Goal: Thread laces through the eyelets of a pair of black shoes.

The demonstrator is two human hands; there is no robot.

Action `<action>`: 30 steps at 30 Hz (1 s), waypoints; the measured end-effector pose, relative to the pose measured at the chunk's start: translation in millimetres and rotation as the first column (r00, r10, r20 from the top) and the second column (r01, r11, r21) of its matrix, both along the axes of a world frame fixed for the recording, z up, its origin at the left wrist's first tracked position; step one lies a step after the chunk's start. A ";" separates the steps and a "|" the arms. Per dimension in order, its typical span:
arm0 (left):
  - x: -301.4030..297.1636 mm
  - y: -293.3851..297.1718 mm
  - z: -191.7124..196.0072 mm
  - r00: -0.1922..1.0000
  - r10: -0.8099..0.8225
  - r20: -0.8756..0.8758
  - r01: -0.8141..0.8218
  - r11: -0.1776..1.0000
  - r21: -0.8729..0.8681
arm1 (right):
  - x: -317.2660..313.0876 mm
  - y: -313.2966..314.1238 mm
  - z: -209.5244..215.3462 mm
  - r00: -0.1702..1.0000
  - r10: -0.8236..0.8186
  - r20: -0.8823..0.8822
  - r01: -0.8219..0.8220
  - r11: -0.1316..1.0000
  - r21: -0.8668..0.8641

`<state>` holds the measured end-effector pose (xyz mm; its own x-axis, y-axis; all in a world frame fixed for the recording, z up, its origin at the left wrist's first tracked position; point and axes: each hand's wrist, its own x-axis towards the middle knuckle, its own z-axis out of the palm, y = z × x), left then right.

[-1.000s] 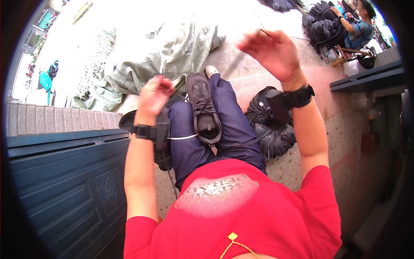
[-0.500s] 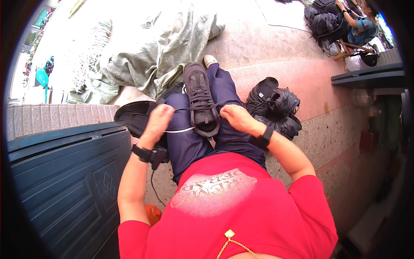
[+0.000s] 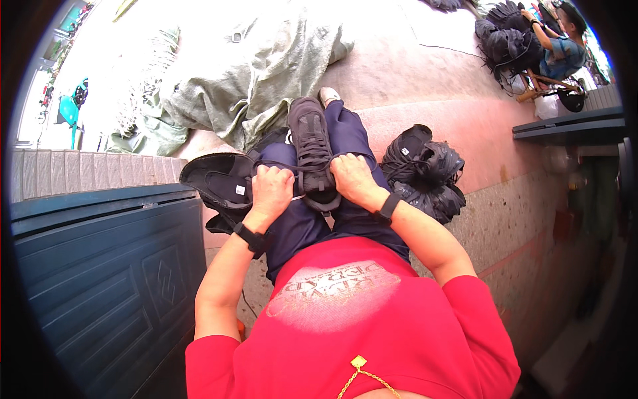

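Note:
A black lace-up sneaker [image 3: 311, 136] lies along my thighs, its toe pointing away from me and its opening toward me. On its left side, my left hand [image 3: 271, 191] is closed round a dark shoelace [image 3: 278, 163] that runs to the shoe's eyelets. My right hand [image 3: 355, 181] is closed against the shoe's right edge, near the top of the lacing. Its fingers appear to pinch the other lace end, mostly hidden by the hand. A short piece of white cord shows beside my left fingers.
Black shoes [image 3: 222, 186] lie left of my legs, and a pile of black shoes [image 3: 425, 166] sits on the floor to the right. Ahead spreads a grey-green woven sheet [image 3: 232, 93]. A blue panelled door [image 3: 113, 279] stands at left. Another person [image 3: 561, 53] sits far right among black items.
My left hand has moved right, in toward the sneaker, and the stretched laces have shortened. My right hand has come slightly left against the shoe's edge.

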<state>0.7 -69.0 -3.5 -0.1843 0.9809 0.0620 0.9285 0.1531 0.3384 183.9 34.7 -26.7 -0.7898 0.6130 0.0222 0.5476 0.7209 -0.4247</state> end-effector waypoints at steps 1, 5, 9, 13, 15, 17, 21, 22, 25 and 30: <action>1.9 1.2 -0.5 0.999 -0.015 -0.048 0.015 1.000 -0.002 | 1.6 0.3 0.0 1.000 0.015 0.009 -0.015 0.999 0.043; 7.8 12.0 6.1 0.986 -0.087 -0.143 0.089 0.996 0.012 | 2.7 -1.9 6.5 0.989 -0.127 -0.077 0.128 0.992 0.019; 7.9 15.1 0.4 0.981 -0.121 -0.154 0.122 0.993 -0.005 | 0.9 -3.7 8.7 0.982 -0.165 -0.088 0.168 0.986 0.021; 4.7 11.5 -0.2 0.997 -0.055 -0.061 0.054 0.998 -0.023 | 4.1 0.5 11.6 0.980 -0.190 -0.064 0.191 0.981 0.019; 11.1 13.0 4.8 0.983 -0.073 -0.170 0.070 0.997 -0.025 | 4.0 0.7 11.2 0.981 -0.184 -0.063 0.186 0.982 0.022; 18.3 17.7 0.6 0.977 -0.090 -0.195 0.082 0.996 -0.046 | 2.5 0.6 8.9 0.983 -0.163 -0.084 0.165 0.986 0.026; 18.5 13.5 1.5 0.995 0.061 -0.079 -0.058 0.998 0.039 | 5.9 -2.4 12.3 0.982 -0.155 -0.106 0.159 0.987 0.032; 18.9 10.8 3.3 0.989 0.100 -0.105 -0.095 0.994 0.045 | 8.1 -4.4 16.1 0.986 -0.126 -0.107 0.131 0.991 0.038; 35.3 4.4 14.6 0.982 0.107 -0.157 -0.099 0.993 0.057 | 9.8 -6.8 24.2 0.994 -0.081 -0.079 0.087 0.994 0.067; 17.5 4.8 -9.9 0.994 0.107 -0.009 -0.104 0.981 0.164 | 12.0 10.9 6.2 0.985 -0.122 -0.119 0.128 0.991 0.045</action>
<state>18.2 -64.2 -13.4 -0.2841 0.9324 0.2235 0.9159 0.1950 0.3507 195.9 45.6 -20.6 -0.6971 0.7025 0.1431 0.5846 0.6725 -0.4538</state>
